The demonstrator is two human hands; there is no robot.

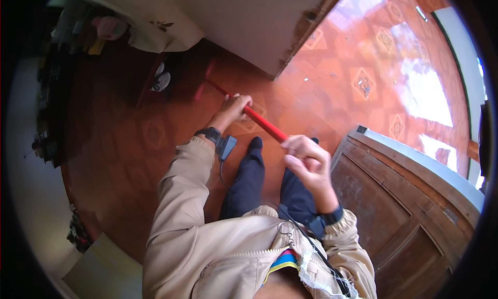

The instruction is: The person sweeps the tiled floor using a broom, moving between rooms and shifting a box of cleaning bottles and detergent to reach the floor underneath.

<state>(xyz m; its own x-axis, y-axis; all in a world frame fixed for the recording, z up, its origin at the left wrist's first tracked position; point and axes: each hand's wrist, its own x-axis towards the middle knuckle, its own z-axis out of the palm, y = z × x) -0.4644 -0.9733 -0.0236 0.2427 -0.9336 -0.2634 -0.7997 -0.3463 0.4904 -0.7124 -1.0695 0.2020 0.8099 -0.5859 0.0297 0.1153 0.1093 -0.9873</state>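
Note:
A red long-handled pole slants across the view, its far end blurred near the floor by the dark furniture. My left hand is closed around its middle. Around the near end of the pole my right hand is closed. At the far end a blurred red crosspiece shows; whether it is a broom or mop head I cannot tell. Beneath lies the red-brown patterned floor. Each wrist wears a black strap with a device.
A panelled wooden door stands at the right. A pale panel juts in from the top. White shoes sit in the dark furniture at the upper left. Small scraps of litter lie on the floor at the upper right.

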